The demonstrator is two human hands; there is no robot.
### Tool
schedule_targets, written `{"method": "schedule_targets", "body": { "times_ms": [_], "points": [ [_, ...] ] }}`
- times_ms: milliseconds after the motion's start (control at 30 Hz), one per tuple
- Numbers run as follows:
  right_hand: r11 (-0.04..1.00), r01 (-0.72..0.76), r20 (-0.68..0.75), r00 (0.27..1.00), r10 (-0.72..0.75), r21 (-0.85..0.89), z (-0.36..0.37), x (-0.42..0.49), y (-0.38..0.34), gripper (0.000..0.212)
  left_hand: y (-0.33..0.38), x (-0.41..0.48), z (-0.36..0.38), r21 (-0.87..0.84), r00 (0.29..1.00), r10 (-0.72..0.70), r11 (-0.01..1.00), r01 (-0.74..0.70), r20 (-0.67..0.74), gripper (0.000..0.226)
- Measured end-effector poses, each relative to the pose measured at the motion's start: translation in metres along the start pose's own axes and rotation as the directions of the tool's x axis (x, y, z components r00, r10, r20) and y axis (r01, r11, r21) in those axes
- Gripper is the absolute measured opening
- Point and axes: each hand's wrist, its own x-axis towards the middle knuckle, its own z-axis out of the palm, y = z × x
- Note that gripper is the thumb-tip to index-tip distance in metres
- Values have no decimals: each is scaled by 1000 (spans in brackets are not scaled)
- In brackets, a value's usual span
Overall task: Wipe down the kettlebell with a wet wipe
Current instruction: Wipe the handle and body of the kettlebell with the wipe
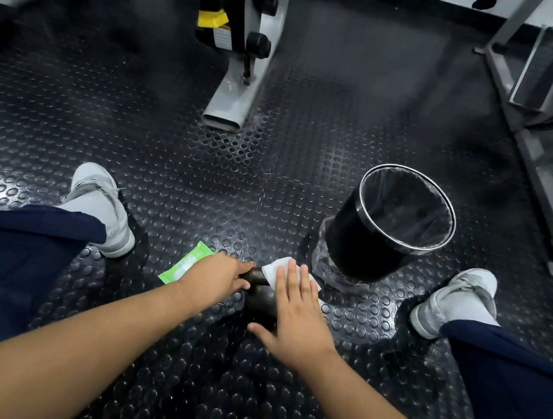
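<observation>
**Desk:** What fills the frame?

**Photographer:** A black studded rubber floor [171,149] in a gym, seen from above. A grey machine frame [237,98] stands at the far middle and a second frame [540,177] runs down the right edge. A person's legs in navy trousers [13,265] spread to left and right, with a pale shoe [103,203] at the left and another shoe [458,299] at the right.

**Desk:** And the bin?

**Photographer:** A round black waste bin [357,242] with a clear liner stands on the floor right of centre, just beyond the hands.

**Desk:** Where is the kettlebell, and how does it lie?

**Photographer:** The dark kettlebell [263,300] sits on the floor between the feet, near the bin. Its handle bar runs left to right at the far end and the body shows nearer, so the long axis seems to run near to far. The hands hide much of it.

**Desk:** The hands?

**Photographer:** The left hand [215,276] has its fingers [244,269] curled over the handle's left end. The right hand [298,311] lies flat, with straight fingers [289,279] pressing a white wet wipe [277,269] against the handle's right side.

**Desk:** Anything smaller?

**Photographer:** A green pack of wipes [186,264] lies flat on the floor, just left of the left hand.
</observation>
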Motion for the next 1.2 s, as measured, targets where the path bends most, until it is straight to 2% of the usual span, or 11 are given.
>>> {"method": "schedule_targets", "body": {
  "times_ms": [167, 433, 633, 1200],
  "points": [
    [999, -38, 25, 999, 38, -4, -11, 15, -3, 113, 1, -1, 0, -16, 1000, -10, 1000, 11, 18, 53],
    [999, 9, 16, 1000, -8, -32, -2, 2, -3, 113, 3, -2, -5, -5, 1000, -11, 1000, 11, 5, 55],
    [1000, -23, 34, 999, 23, 8, -7, 10, -7, 113, 7, -5, -8, -8, 1000, -8, 1000, 8, 13, 53],
    [999, 10, 39, 999, -8, -43, -6, 0, -10, 112, 8, -6, -11, -34, 1000, -10, 999, 10, 9, 54]
  ]
}}
